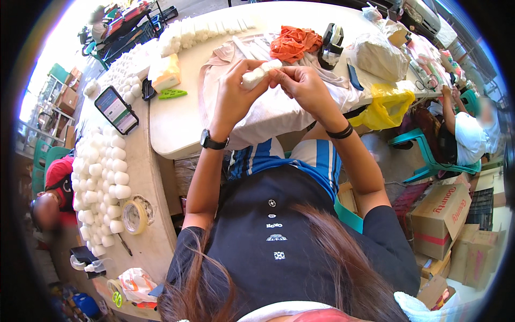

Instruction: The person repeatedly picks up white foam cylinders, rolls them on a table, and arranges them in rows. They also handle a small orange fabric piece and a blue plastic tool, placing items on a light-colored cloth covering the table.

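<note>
We take the white piece (pixel 259 75) as the clock's centre, with twelve o'clock pointing away from the wearer; it is held above the near part of the pale table (pixel 179 126), over a draped cloth (pixel 213 67). The left hand (pixel 240 86) grips the piece, its fingers and thumb around the body. The right hand (pixel 304 88) is closed in a pinch at the piece's right end; we cannot tell what, if anything, lies between its fingertips. We note a watch (pixel 206 138) on the left wrist and a dark band (pixel 341 132) on the right.

Between one and two o'clock we find a crumpled orange cloth (pixel 295 43), and at two a black tape dispenser (pixel 331 45). Between three and four, a yellow bag (pixel 387 104) hangs at the table's edge. Between eight and nine we see a green clip (pixel 173 94) and, farther out, a phone (pixel 116 110) with its screen lit. At eight o'clock, many small white cups (pixel 99 185) stand crowded together; between seven and eight, a roll of tape (pixel 134 217) lies just beside them. At ten, we see more white pieces (pixel 201 33) massed along the table.
</note>
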`<state>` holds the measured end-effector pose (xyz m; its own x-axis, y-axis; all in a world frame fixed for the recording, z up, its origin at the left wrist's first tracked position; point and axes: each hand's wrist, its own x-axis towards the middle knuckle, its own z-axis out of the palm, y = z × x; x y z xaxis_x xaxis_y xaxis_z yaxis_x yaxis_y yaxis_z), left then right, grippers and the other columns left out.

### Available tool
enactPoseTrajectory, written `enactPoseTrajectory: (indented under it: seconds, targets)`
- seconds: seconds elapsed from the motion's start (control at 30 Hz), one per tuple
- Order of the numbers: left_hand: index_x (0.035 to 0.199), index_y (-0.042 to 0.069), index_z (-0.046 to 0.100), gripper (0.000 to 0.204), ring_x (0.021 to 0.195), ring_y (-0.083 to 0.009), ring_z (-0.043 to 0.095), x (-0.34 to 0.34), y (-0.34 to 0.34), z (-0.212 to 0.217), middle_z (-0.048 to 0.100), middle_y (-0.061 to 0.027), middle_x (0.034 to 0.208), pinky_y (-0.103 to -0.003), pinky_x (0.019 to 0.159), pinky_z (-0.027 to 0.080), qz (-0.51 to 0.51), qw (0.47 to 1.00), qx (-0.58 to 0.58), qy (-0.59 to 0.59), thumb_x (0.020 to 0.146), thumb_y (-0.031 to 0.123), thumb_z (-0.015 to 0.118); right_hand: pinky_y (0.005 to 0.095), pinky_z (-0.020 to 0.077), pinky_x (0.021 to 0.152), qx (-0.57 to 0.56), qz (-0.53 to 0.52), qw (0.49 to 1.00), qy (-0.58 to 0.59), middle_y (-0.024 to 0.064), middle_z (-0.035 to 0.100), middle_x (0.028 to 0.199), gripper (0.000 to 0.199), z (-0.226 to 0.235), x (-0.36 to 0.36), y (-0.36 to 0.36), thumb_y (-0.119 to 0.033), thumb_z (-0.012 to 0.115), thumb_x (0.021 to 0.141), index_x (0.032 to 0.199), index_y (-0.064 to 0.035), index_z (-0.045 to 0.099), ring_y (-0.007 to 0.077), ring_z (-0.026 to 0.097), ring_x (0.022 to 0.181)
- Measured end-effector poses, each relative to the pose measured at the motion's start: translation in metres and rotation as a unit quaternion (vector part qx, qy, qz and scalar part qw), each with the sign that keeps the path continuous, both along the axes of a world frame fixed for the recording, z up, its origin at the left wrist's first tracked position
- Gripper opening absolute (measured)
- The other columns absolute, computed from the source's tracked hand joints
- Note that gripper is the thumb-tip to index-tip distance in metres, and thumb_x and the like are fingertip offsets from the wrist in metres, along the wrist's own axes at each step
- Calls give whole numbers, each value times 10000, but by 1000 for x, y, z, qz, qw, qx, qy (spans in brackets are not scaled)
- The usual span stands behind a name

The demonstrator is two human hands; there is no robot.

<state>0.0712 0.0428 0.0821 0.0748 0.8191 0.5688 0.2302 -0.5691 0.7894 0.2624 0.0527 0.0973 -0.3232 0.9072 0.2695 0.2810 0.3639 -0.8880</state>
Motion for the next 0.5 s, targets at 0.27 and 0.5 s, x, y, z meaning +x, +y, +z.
enactPoseTrajectory:
  seconds: [0.27, 0.5]
  targets:
    - [1230, 21, 651, 389, 921, -93, 653, -2, -4, 2, 692, -41, 1073, -248, 791, 541, 0, 999, -14, -44, 882, 118, 794, 432, 478, 557, 329, -127, 912, -211, 91, 658, 656, 427, -39, -19, 8, -485, 640, 966, 767, -120, 738, 298, 644, 593]
    - [1023, 13, 732, 297, 838, -99, 663, 6, -5, 11, 729, -36, 887, -241, 741, 521, 91, 994, 12, -55, 836, 194, 874, 416, 487, 628, 346, -385, 855, -38, 110, 672, 707, 423, -46, 71, 101, -453, 634, 973, 788, -80, 712, 269, 635, 629]
